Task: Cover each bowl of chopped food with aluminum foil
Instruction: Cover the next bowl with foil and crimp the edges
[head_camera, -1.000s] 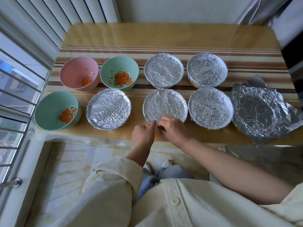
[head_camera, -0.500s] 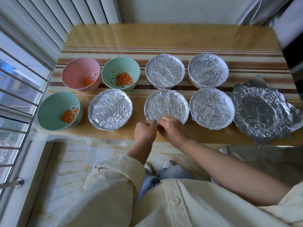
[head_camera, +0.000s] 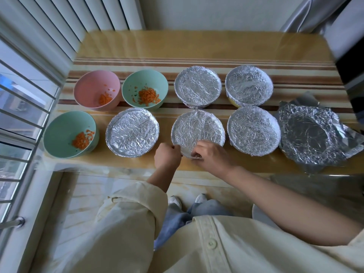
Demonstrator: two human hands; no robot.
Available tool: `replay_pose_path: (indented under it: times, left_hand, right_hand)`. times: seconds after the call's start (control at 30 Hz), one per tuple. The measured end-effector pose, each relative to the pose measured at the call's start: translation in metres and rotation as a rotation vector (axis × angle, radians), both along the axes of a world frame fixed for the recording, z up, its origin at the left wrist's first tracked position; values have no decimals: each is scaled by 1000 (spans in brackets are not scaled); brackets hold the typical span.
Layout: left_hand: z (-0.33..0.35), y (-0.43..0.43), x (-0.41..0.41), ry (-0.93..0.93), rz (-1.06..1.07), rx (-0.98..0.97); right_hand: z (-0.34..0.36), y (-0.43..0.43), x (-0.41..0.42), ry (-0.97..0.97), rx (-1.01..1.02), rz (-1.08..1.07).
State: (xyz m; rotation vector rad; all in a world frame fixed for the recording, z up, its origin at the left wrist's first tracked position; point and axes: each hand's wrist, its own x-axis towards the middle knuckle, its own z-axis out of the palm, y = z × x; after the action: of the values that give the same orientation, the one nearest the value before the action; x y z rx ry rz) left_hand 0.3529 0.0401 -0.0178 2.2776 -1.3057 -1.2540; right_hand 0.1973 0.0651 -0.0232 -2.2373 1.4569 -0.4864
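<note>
Pinching near edge of front-middle foil cover [head_camera: 198, 129], front row of counter [head_camera: 197, 44].
Clamped on that edge with left grip [head_camera: 167, 159] and right grip [head_camera: 212, 158], side by side. Uncovered, with chopped carrot [head_camera: 147, 95]: pink bowl [head_camera: 92, 86], back green bowl [head_camera: 137, 82], front-left green bowl [head_camera: 59, 134]. Loose at far right: crumpled foil sheet [head_camera: 309, 134].

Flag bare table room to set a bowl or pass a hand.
Free: the far table strip between the back bowls and the wall; a smaller patch behind the loose foil. Crowded: both rows sit nearly rim to rim; left hand and right hand grip the front middle bowl's foil.
</note>
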Motion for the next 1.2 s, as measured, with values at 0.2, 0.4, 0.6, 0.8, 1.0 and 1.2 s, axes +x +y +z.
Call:
replay_pose_path:
  times: [0.2,0.4,0.6,0.8,1.0,1.2]
  left_hand:
    - [-2,6,-4,-21,6,-5]
    - [1,12,-6,-100,19,-62]
    - [-1,6,3,-229,-103,-68]
    - [0,9,14,-364,-283,-152]
    - [-5,17,26,-384,-315,-222]
    - [-9,19,18,-75,-148,-132]
  right_hand:
    - [2,2,12,20,-45,31]
    - [-1,2,15,29,-44,4]
    - [-3,11,33,-29,15,-111]
    - [6,12,30,-151,74,-148]
    - [3,19,-15,-339,-153,-638]
    - [-12,32,-7,-499,131,-808]
